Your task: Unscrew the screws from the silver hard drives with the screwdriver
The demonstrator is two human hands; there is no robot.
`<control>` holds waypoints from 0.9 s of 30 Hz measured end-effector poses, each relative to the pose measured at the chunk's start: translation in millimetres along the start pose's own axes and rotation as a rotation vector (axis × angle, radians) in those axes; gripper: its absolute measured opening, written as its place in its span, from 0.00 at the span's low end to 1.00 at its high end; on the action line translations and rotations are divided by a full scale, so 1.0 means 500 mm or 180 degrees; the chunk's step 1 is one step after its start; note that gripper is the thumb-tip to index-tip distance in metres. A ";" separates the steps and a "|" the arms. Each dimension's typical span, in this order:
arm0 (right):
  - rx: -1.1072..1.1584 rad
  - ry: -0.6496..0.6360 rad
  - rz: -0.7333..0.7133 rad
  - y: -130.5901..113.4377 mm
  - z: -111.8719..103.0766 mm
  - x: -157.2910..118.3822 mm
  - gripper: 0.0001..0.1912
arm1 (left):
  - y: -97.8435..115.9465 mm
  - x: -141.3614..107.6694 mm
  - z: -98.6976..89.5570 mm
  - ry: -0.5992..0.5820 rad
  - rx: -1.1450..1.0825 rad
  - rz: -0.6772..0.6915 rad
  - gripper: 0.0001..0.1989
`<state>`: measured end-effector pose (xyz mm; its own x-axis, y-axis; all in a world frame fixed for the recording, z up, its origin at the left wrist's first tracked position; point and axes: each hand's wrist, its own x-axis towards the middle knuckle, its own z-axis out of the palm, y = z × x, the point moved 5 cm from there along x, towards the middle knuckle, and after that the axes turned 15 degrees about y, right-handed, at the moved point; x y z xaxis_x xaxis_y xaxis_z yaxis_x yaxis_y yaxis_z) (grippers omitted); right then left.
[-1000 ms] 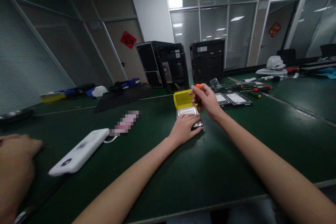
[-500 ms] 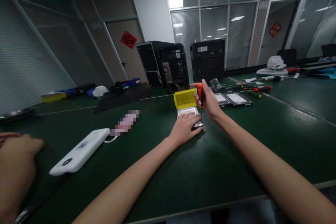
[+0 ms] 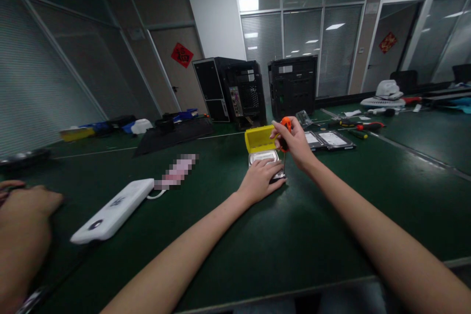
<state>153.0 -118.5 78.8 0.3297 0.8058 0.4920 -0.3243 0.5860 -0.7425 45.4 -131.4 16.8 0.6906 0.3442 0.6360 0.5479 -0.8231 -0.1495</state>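
A silver hard drive (image 3: pixel 262 157) lies on the green table just in front of an open yellow case (image 3: pixel 259 139). My left hand (image 3: pixel 258 180) rests over its near part, with the fingers across the top and the thumb along the near edge, gripping it. An orange-and-black screwdriver (image 3: pixel 286 123) stands nearly upright in my right hand (image 3: pixel 297 143), whose fingers are wrapped round the handle. Its thin shaft points down to the drive's right edge, by my left fingertips. The exact contact of the tip is too small to make out.
Two more hard drives (image 3: pixel 332 139) lie to the right, near several hand tools (image 3: pixel 370 126). Black computer cases (image 3: pixel 292 86) stand at the back. A white power bank (image 3: pixel 114 213) lies on the left, beside another person's hand (image 3: pixel 33 206). A black mat (image 3: pixel 172 136) is farther back.
My right hand has turned the screwdriver handle, its fingers and thumb now placed differently around it. My left hand stays on the hard drive. The view has shifted slightly.
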 end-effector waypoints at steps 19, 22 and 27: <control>-0.0023 0.0157 -0.0069 0.008 -0.008 0.001 0.15 | 0.012 0.000 -0.007 0.0043 0.0074 0.0471 0.15; -0.0074 0.0179 -0.0062 0.008 -0.011 -0.001 0.16 | 0.015 -0.003 -0.011 0.0073 0.0027 0.0557 0.14; -0.0123 0.0171 -0.0085 0.010 -0.013 -0.004 0.15 | 0.015 -0.005 -0.012 0.0063 0.0013 0.0589 0.14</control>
<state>156.7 -117.9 71.2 0.3853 0.7835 0.4875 -0.2806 0.6027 -0.7470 45.1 -141.4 18.4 0.7705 0.1782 0.6120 0.4143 -0.8697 -0.2684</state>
